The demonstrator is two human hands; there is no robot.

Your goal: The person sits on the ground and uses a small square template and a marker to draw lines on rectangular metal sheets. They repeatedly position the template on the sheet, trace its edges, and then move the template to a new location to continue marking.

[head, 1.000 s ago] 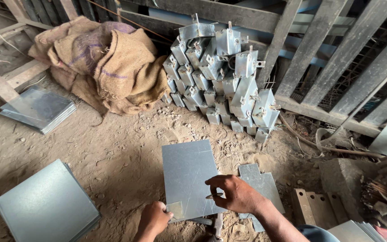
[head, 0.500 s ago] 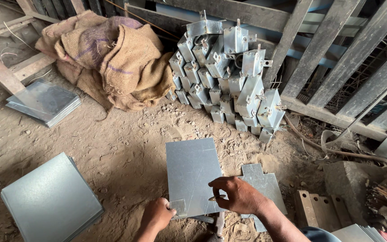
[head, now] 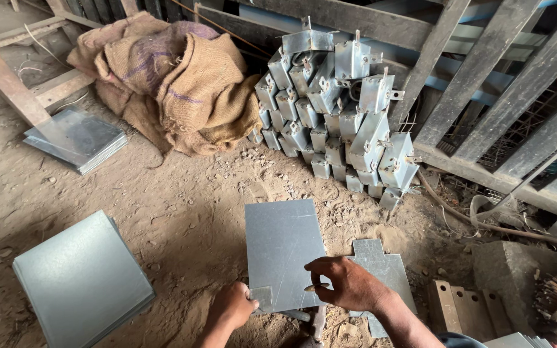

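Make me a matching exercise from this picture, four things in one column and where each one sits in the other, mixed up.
Things:
1. metal sheet
2. burlap sacks
3. folded metal boxes
4. stack of sheets

Places:
A. piled against the wooden slats
B. on the dirt, lower left
C. under the left hand and right hand
D. heaped at the upper left

Pairs: 1-C, 2-D, 3-A, 4-B

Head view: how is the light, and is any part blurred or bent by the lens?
Head view: soft, even daylight with faint shadows; the metal sheet under the left hand and right hand shows a dull sheen, no hard glare; hands and sheet look sharp; the wooden slats lean outward, a wide-lens effect.
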